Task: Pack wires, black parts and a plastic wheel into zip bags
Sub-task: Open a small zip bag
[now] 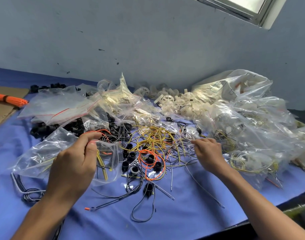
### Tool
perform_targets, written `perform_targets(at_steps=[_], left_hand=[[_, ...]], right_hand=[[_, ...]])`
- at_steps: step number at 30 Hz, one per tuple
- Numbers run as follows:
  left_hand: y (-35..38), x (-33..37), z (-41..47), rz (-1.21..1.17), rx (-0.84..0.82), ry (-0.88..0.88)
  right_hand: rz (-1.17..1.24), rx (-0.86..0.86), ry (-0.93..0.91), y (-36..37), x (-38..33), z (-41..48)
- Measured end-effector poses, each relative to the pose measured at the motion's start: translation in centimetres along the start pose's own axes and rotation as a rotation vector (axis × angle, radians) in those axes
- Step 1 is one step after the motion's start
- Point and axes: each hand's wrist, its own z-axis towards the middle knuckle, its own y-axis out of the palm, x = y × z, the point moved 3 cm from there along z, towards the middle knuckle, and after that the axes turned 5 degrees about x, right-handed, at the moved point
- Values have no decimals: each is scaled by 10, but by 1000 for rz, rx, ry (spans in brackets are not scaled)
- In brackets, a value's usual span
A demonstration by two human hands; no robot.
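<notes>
My left hand [75,163] pinches the mouth of a small clear zip bag [108,161] that holds yellow and black wires. My right hand [208,153] reaches into the wire tangle [157,141] of yellow, orange and grey wires, its fingertips pinching thin grey wires. Black ring-shaped parts [130,155] lie scattered among the wires in the middle. White plastic wheels [179,101] are heaped at the back, right of centre.
Empty zip bags [58,104] lie at the back left over more black parts. Filled bags [252,129] pile up on the right. An orange wire bundle [7,98] rests on cardboard [2,111] at the far left. A blue cloth [165,213] covers the table.
</notes>
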Motion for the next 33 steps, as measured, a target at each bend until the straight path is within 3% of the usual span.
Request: perform_targets(at_steps=[4,7,12,15,19,23,28,33], left_hand=[[0,-2,0,1,8,0],[1,-3,0,-3,7,-2],[3,-3,-1,24,-9,-6],[3,-4,-2,23,-22,-20],[4,-8,-4,16,-19,-20],[7,-7,-5,12,-3,-18],[7,-3,-7,20,15,43],[3,-4,-3,82,-1,94]], right_hand=[[195,119,139,-42,17,5],[663,169,279,-74,12,0],[1442,-139,300,-107,-50,-26],[1655,-269,246,-114,-97,-47],[1852,-310,216,-105,-149,-74],[1817,-355,224,-60,-201,-108],[1386,-416,-103,-15,-253,-127],[1160,-471,-199,-7,-278,-91]])
